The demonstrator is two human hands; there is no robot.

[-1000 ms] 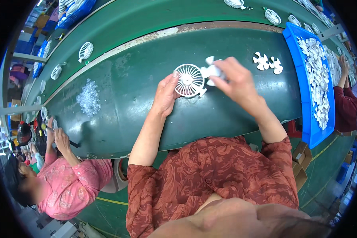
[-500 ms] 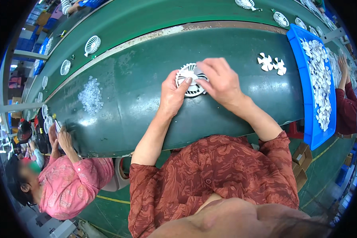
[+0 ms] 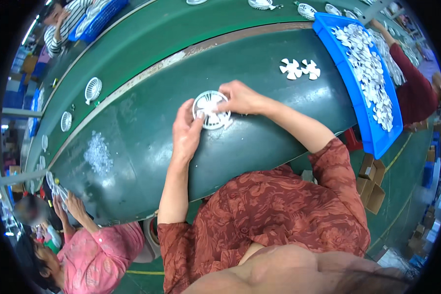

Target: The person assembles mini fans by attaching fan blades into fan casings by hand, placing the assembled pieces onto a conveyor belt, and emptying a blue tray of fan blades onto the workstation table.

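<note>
Over the middle of the green work surface I hold a round white slatted fan housing (image 3: 213, 125). A white fan blade (image 3: 209, 106) sits inside its ring. My left hand (image 3: 185, 131) grips the left side of the ring, with the thumb over the front. From the upper right, my right hand (image 3: 241, 99) closes on the opposite rim, its fingertips reaching in at the blade. Some of those fingers are hidden behind the housing. Two loose white fan blades (image 3: 292, 69) lie farther right on the surface.
A blue tray (image 3: 356, 90) heaped with white fan blades stands at the right. Small clear plastic pieces (image 3: 98, 153) lie in a pile at left. Beyond the ledge, a green belt (image 3: 147, 36) carries more white housings (image 3: 93, 90). A co-worker in pink (image 3: 95, 250) works at lower left.
The view has shifted, so the scene sits differently. My right hand has come off the front of the blade onto the housing's right rim. The housing has turned in my hands.
</note>
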